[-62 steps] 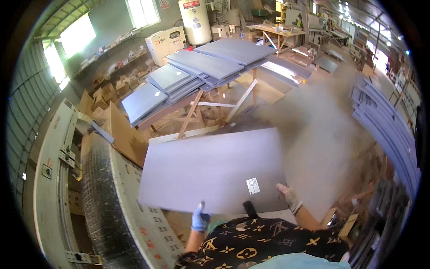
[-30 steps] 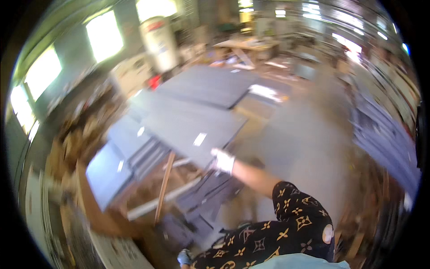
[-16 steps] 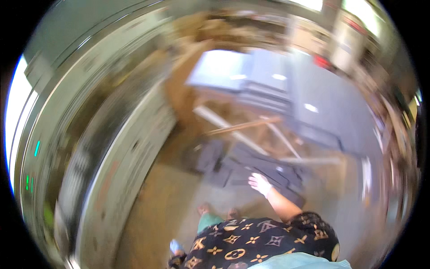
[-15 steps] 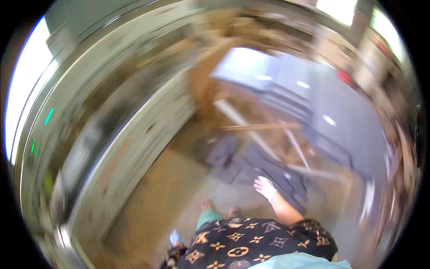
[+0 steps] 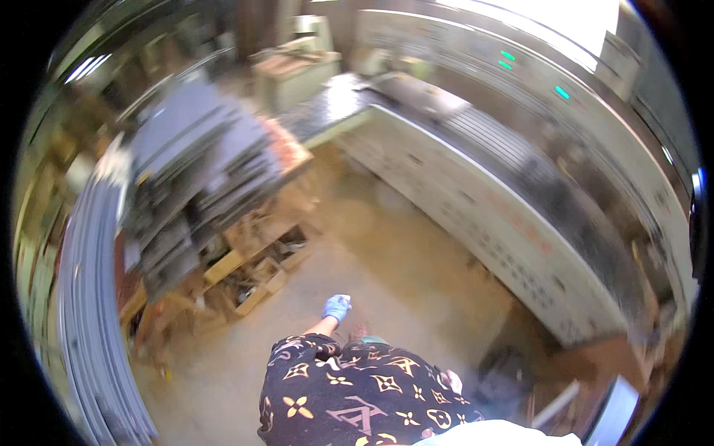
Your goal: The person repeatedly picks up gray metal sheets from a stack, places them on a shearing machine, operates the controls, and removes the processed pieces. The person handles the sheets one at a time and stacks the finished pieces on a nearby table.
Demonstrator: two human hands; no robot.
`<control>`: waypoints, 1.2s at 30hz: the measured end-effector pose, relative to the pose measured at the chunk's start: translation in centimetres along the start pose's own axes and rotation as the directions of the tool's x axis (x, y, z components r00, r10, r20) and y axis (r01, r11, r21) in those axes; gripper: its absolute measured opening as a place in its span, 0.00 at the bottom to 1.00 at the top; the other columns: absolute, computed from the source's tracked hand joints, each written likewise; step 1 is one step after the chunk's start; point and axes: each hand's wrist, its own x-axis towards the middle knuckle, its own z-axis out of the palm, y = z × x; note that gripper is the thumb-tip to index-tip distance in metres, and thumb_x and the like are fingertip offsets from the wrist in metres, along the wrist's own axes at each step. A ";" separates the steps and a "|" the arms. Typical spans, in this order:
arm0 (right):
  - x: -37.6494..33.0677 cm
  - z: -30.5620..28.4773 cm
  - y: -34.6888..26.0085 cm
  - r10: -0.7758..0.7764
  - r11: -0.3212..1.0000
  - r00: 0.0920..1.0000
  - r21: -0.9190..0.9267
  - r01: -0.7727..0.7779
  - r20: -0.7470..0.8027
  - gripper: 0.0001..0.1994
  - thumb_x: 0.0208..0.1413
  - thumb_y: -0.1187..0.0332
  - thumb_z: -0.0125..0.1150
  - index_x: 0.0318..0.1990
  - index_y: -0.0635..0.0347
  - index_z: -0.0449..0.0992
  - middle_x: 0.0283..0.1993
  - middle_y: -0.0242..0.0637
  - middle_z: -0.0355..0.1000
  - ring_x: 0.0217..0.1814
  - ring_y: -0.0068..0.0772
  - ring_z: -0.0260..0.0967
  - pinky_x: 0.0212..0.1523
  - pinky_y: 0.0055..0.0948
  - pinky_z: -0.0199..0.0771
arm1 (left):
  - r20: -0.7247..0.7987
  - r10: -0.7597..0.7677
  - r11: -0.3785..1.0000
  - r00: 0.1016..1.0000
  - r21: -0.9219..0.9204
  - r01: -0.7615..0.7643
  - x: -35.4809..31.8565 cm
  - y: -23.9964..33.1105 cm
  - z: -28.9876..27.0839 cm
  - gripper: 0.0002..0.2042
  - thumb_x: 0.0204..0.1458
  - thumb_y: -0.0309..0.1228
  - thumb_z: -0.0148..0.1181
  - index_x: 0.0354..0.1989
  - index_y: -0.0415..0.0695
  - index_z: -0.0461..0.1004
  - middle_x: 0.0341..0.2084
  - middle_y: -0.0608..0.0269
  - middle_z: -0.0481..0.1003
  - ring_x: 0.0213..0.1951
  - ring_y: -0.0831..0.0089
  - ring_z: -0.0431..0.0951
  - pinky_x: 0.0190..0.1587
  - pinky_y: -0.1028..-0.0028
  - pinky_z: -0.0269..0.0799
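Left hand (image 5: 337,307) in a blue glove, hanging mid-frame over the sandy floor (image 5: 387,267), gripping nothing; fingers too blurry to call. Right hand (image 5: 451,381) barely peeking out lower right, fingers hidden. Stacked grey panels (image 5: 197,171) off at left.

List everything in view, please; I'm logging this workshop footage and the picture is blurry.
Grey panels: one tall stack, count unclear from blur, grey, left of centre on a wooden support.
Wooden frame and scraps: several pieces, tan, on the floor under the stack.
Long grey strips: a bundle, grey, along the far left edge.
Long machine: one, off-white body with dark top, running from top centre to lower right.
Green lights: three, green, on the machine's upper right.
Concrete floor: dusty tan, centre.
Patterned shirt: one, black with gold and white motifs, bottom centre.
Left hand: blue glove, holding nothing, out over the floor.
Right hand: light glove, mostly hidden by the shirt.
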 end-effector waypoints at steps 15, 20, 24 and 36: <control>12.8 47.2 -29.4 -0.031 0.972 0.674 -0.135 0.193 0.738 0.09 0.54 0.59 0.54 0.36 0.53 0.70 0.33 0.25 0.65 0.35 0.21 0.62 0.34 0.26 0.66 | -0.651 0.157 0.903 0.743 -0.210 -0.374 0.5 3.0 -25.7 0.36 0.45 0.37 0.62 0.62 0.45 0.52 0.41 0.53 0.72 0.41 0.67 0.75 0.45 0.69 0.69; 8.9 70.7 -43.5 -0.167 0.831 0.075 0.099 0.548 0.983 0.22 0.54 0.62 0.57 0.54 0.62 0.66 0.47 0.33 0.69 0.46 0.25 0.65 0.46 0.26 0.67 | -0.682 0.007 0.876 0.731 -0.348 -0.334 -0.6 -4.0 -19.9 0.43 0.41 0.39 0.67 0.64 0.42 0.48 0.61 0.47 0.56 0.61 0.60 0.59 0.59 0.66 0.58; 2.9 88.1 -48.6 0.020 0.911 0.033 -0.032 0.412 0.999 0.25 0.51 0.59 0.60 0.53 0.64 0.64 0.43 0.37 0.68 0.39 0.27 0.69 0.40 0.24 0.72 | -0.773 -0.293 0.716 0.563 -0.568 -0.406 -4.9 -9.3 -13.6 0.36 0.45 0.35 0.64 0.61 0.39 0.52 0.59 0.50 0.58 0.60 0.61 0.58 0.60 0.66 0.55; 2.2 106.8 -48.1 0.040 0.642 0.043 -0.058 0.765 0.998 0.12 0.45 0.60 0.62 0.28 0.60 0.75 0.21 0.32 0.66 0.20 0.26 0.60 0.22 0.29 0.60 | -0.212 -0.934 -0.021 0.289 -0.772 -0.635 -13.7 -8.9 10.0 0.22 0.50 0.27 0.56 0.55 0.46 0.60 0.34 0.65 0.70 0.32 0.75 0.70 0.29 0.77 0.68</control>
